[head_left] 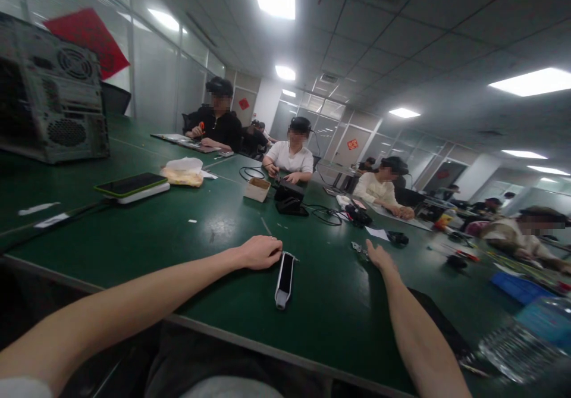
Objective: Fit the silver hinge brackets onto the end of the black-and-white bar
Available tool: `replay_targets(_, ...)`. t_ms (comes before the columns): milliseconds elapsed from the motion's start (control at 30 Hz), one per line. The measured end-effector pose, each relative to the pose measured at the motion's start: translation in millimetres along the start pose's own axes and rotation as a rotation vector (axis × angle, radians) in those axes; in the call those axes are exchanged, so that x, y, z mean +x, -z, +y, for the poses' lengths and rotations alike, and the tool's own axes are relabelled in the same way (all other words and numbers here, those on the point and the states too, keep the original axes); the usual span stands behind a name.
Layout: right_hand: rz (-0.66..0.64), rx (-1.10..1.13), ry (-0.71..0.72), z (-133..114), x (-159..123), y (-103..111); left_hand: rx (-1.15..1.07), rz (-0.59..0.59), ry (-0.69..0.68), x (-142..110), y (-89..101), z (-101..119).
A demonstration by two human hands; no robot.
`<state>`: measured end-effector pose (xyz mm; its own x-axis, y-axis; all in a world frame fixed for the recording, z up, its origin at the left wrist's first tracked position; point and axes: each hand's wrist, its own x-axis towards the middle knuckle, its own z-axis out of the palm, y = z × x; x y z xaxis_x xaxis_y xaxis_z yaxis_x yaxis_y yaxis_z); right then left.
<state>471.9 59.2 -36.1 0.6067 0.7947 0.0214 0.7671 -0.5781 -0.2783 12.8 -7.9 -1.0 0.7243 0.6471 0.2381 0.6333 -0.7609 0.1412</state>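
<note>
Fingers of the left hand are curled on a glossy green tabletop, beside the far end of a slim white-framed bar with a flat black face; any grip cannot be told. The right hand is partly extended at a small silvery metal piece, hold unclear. Between them, bare surface is bordered by the straight near edge.

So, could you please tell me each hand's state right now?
Left hand: curled beside the black-and-white device; any grip cannot be told.
Right hand: beside the small metal piece; any grip cannot be told.
</note>
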Motion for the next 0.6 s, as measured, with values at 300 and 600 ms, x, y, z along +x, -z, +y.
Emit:
replay_targets(300,-0.073,0.007,0.434,-44.1,-31.1,-10.9,-0.007,-0.006,0.005,-0.2,1.1,1.2)
replay_targets(600,-0.146,0.096,0.846,-111.1,-151.1,-28.8,-0.032,-0.018,0.019,-2.3,5.6,5.1)
